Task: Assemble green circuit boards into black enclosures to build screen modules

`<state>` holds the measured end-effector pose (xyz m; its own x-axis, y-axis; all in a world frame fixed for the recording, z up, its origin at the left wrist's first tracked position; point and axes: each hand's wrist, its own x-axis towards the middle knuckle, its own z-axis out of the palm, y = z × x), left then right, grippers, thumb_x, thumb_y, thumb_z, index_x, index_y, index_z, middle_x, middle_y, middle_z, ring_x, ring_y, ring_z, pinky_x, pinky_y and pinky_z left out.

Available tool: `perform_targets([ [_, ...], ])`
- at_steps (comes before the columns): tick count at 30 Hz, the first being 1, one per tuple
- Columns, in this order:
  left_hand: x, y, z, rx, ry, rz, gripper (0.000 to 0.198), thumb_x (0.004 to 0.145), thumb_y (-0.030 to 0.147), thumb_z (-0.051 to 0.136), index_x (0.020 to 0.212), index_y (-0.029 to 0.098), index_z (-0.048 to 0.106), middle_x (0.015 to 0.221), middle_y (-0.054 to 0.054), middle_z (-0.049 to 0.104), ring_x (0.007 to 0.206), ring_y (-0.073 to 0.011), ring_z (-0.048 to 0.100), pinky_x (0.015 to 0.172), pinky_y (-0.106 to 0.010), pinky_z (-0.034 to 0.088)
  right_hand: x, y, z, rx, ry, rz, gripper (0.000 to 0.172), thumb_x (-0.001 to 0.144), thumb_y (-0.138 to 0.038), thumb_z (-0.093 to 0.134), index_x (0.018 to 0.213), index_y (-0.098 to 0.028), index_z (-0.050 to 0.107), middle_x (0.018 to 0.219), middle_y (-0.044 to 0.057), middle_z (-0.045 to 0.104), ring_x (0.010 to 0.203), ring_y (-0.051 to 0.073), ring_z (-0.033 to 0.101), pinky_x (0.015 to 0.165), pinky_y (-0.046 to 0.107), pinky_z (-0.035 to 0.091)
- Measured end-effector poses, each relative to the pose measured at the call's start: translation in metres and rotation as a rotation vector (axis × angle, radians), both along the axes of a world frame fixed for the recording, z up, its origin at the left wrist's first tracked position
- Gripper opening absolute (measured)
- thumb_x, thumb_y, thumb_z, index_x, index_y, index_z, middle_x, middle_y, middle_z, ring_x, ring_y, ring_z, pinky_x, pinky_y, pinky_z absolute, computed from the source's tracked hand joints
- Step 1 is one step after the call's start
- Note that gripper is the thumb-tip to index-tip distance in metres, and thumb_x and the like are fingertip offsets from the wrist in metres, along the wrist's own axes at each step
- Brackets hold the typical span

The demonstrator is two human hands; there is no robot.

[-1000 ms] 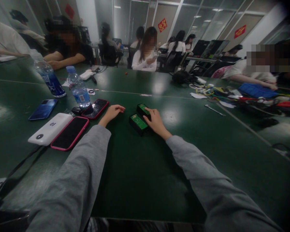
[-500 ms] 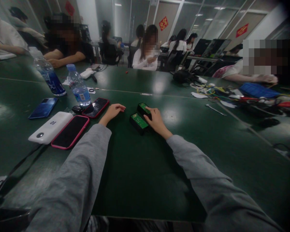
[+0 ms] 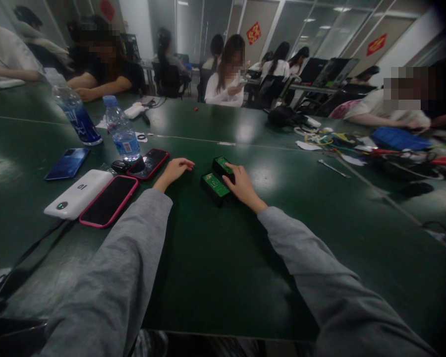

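Note:
Two black boxes with green circuit boards on top lie side by side on the dark green table [image 3: 215, 277]. My right hand [image 3: 243, 186] rests at the right of them, its fingers spread, with fingertips on the farther box [image 3: 220, 163] and the thumb by the nearer box [image 3: 214, 187]. To the left of the boxes, my left hand [image 3: 176, 171] rests on the table with slightly curled fingers apart, holding nothing. Nearest to it is a phone with a red edge [image 3: 148, 163].
At left are a white power bank [image 3: 78, 194], a pink-edged phone [image 3: 109, 201], a blue phone [image 3: 67, 163] and two bottles [image 3: 122, 131]. A cable tie [image 3: 334, 168] and tangled wires [image 3: 323, 139] lie at right. People sit across the table.
The view has shifted slightly. Both hands keep nearly the same pose, and the right hand is still at the boxes.

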<state>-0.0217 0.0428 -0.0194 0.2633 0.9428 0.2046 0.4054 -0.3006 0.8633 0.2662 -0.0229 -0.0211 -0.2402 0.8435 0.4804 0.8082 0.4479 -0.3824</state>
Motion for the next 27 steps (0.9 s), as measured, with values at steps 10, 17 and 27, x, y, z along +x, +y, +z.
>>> perform_targets([
  [10, 0.0007, -0.0002, 0.0005, -0.013, 0.011, 0.005, 0.03, 0.085, 0.008, 0.047, 0.103, 0.013, 0.07, 0.103, -0.01, 0.073, 0.086, -0.0136, 0.069, 0.09, -0.031, 0.052, -0.0004, -0.0014, 0.0017, -0.014, 0.011, 0.005, 0.052, 0.091, -0.043, 0.049, 0.139, -0.023, 0.044, 0.117, 0.014, 0.051, 0.109, 0.031, 0.052, 0.09, 0.052, 0.047],
  [17, 0.0, 0.0019, -0.002, -0.001, 0.028, 0.004, 0.031, 0.084, 0.007, 0.047, 0.103, 0.013, 0.07, 0.102, -0.009, 0.073, 0.087, -0.0138, 0.07, 0.089, -0.031, 0.052, 0.0, -0.0006, 0.0005, -0.005, -0.024, 0.001, 0.051, 0.092, -0.044, 0.048, 0.139, -0.023, 0.043, 0.116, 0.014, 0.051, 0.108, 0.031, 0.052, 0.087, 0.05, 0.048],
  [27, -0.0009, 0.0036, -0.0039, 0.015, 0.033, -0.004, 0.031, 0.084, 0.008, 0.047, 0.103, 0.014, 0.07, 0.102, -0.008, 0.073, 0.086, -0.0137, 0.07, 0.088, -0.03, 0.052, -0.0005, -0.0014, 0.0014, 0.006, -0.041, -0.006, 0.051, 0.093, -0.043, 0.048, 0.139, -0.022, 0.043, 0.114, 0.014, 0.052, 0.106, 0.03, 0.053, 0.086, 0.049, 0.049],
])
